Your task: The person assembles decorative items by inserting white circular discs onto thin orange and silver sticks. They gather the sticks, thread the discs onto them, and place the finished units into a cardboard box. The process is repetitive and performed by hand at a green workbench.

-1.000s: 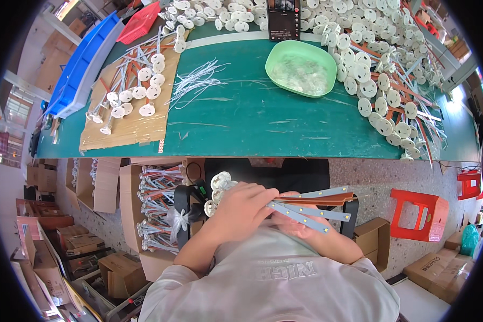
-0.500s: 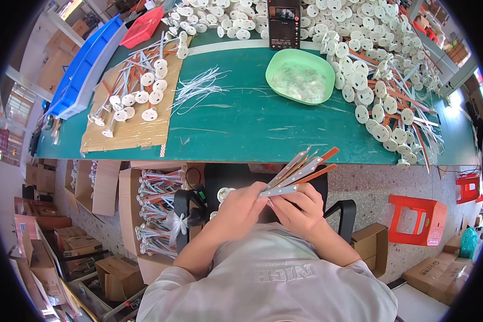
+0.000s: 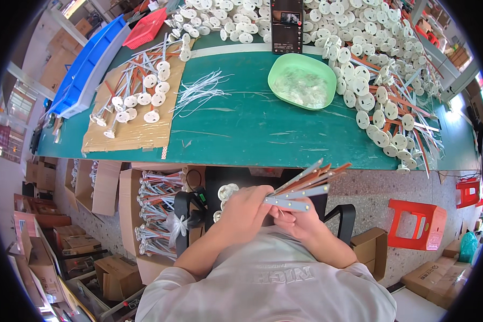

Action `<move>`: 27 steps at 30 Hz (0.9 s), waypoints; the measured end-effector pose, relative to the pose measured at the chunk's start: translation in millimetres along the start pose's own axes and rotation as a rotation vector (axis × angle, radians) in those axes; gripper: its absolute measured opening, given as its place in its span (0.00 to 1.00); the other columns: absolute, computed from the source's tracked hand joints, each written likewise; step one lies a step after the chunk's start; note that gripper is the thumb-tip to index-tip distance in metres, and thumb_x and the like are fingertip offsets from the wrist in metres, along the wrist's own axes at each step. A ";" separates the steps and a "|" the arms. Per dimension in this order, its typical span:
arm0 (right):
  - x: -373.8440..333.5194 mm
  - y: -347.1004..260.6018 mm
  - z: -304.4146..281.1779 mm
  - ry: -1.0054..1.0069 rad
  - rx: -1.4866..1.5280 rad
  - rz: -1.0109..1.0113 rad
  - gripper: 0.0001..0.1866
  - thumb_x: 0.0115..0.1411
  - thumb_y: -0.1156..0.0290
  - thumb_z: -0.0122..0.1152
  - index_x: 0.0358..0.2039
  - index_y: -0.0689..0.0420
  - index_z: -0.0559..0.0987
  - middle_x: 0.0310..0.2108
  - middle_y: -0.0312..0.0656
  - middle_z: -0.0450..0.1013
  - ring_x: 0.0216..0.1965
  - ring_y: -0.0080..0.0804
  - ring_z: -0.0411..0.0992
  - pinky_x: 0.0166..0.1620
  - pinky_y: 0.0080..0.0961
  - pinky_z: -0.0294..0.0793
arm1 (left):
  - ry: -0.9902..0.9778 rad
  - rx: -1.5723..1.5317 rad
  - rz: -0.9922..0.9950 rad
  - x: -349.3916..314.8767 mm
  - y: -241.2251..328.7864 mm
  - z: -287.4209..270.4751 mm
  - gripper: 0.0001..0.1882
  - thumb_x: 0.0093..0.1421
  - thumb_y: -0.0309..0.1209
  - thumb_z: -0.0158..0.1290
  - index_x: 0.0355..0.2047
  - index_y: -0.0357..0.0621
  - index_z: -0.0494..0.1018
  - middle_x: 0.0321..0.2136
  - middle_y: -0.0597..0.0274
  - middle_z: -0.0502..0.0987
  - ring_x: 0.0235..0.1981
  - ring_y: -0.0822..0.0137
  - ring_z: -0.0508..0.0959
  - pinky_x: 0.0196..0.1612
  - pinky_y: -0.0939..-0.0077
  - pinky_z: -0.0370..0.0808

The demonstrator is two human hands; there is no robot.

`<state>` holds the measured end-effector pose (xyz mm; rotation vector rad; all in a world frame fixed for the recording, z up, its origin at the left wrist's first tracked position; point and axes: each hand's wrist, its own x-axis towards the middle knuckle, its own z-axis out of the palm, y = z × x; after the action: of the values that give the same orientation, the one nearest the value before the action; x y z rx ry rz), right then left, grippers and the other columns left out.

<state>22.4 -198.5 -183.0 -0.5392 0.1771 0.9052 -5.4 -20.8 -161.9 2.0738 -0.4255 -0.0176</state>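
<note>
Both hands, left (image 3: 247, 209) and right (image 3: 300, 221), clenched on strips (image 3: 306, 185) below table (image 3: 252, 129); pile (image 3: 381, 70) right of bowl (image 3: 301, 80) unworked.

Bundle: a fan of long flat strips (image 3: 306, 185), some grey-white with small dots along the face, some orange-brown.
Pose: the strips lie nearly level, gathered at their left ends and spreading apart toward the upper right.
Place: below the near edge of the green table (image 3: 241, 129), over the lap, apart from the table.
Hold: the gathered ends sit between the left hand (image 3: 247, 206) and the right hand (image 3: 298, 221); both are closed around them.
White discs: a few small round white discs (image 3: 225, 193) sit just left of the left hand, below the same table edge.
</note>
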 end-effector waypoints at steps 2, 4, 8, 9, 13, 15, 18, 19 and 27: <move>2.0 3.4 0.8 0.044 -0.028 -0.016 0.09 0.60 0.71 0.56 0.30 0.64 0.78 0.22 0.36 0.71 0.14 0.16 0.58 0.16 0.15 0.50 | 0.003 -0.057 -0.048 -0.1 -2.8 0.4 0.12 0.63 0.29 0.44 0.44 0.35 0.66 0.30 0.47 0.76 0.32 0.43 0.75 0.36 0.54 0.69; 3.7 10.5 -1.0 0.144 -0.215 -0.155 0.06 0.58 0.74 0.60 0.32 0.64 0.78 0.26 0.40 0.74 0.17 0.21 0.65 0.17 0.16 0.60 | 0.003 -0.070 -0.125 1.3 -2.0 -3.1 0.12 0.64 0.29 0.43 0.44 0.34 0.66 0.29 0.46 0.75 0.31 0.43 0.75 0.35 0.56 0.70; 10.7 2.7 4.5 0.135 -1.568 -1.418 0.14 0.44 0.85 0.68 0.34 0.66 0.79 0.31 0.46 0.75 0.27 0.33 0.75 0.26 0.22 0.75 | 0.039 -0.052 -0.154 1.2 -1.4 -9.4 0.13 0.66 0.32 0.41 0.44 0.34 0.65 0.27 0.44 0.74 0.29 0.43 0.75 0.31 0.58 0.69; 11.6 2.0 4.4 0.107 -1.587 -1.452 0.14 0.44 0.84 0.68 0.34 0.66 0.79 0.30 0.46 0.75 0.27 0.34 0.76 0.26 0.22 0.75 | 0.049 -0.066 -0.110 1.2 -3.8 -7.8 0.14 0.67 0.32 0.40 0.45 0.34 0.65 0.27 0.44 0.74 0.29 0.43 0.75 0.30 0.58 0.69; 7.4 0.8 3.2 0.061 -1.680 -1.497 0.12 0.46 0.81 0.68 0.33 0.64 0.79 0.30 0.45 0.77 0.27 0.35 0.77 0.27 0.23 0.76 | -0.054 -0.152 -0.131 1.9 -3.8 -4.6 0.14 0.66 0.32 0.41 0.46 0.34 0.64 0.26 0.43 0.74 0.28 0.43 0.75 0.30 0.58 0.69; 6.2 0.1 3.8 0.066 -1.701 -1.494 0.11 0.47 0.80 0.68 0.33 0.64 0.79 0.29 0.44 0.77 0.26 0.35 0.77 0.26 0.24 0.75 | -0.091 -0.177 -0.189 2.1 0.1 -6.4 0.14 0.66 0.32 0.41 0.47 0.35 0.63 0.26 0.43 0.74 0.28 0.43 0.75 0.31 0.57 0.69; 6.2 3.9 3.4 0.088 -1.725 -1.461 0.12 0.45 0.82 0.67 0.33 0.63 0.79 0.28 0.44 0.76 0.25 0.34 0.76 0.26 0.21 0.75 | -0.101 -0.143 -0.148 2.1 3.4 -7.9 0.14 0.66 0.31 0.41 0.48 0.36 0.63 0.28 0.42 0.74 0.30 0.42 0.75 0.32 0.56 0.69; 5.9 5.6 1.2 0.078 -1.679 -1.422 0.11 0.47 0.81 0.66 0.33 0.63 0.78 0.27 0.43 0.75 0.23 0.32 0.75 0.25 0.20 0.74 | -0.117 -0.125 -0.118 2.3 2.8 -8.3 0.14 0.66 0.31 0.41 0.48 0.36 0.63 0.28 0.42 0.74 0.31 0.42 0.75 0.33 0.56 0.69; -15.8 4.0 11.1 -0.090 -0.081 -0.101 0.08 0.60 0.74 0.58 0.35 0.65 0.78 0.25 0.38 0.74 0.16 0.18 0.65 0.18 0.17 0.60 | -0.183 -0.283 -0.092 -5.1 4.9 -8.1 0.15 0.65 0.31 0.40 0.49 0.37 0.63 0.33 0.44 0.76 0.36 0.44 0.77 0.39 0.57 0.72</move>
<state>8.7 -201.9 -169.2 -0.5763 0.0315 0.8390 -10.1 -14.6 -154.4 1.8162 -0.4130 -0.3074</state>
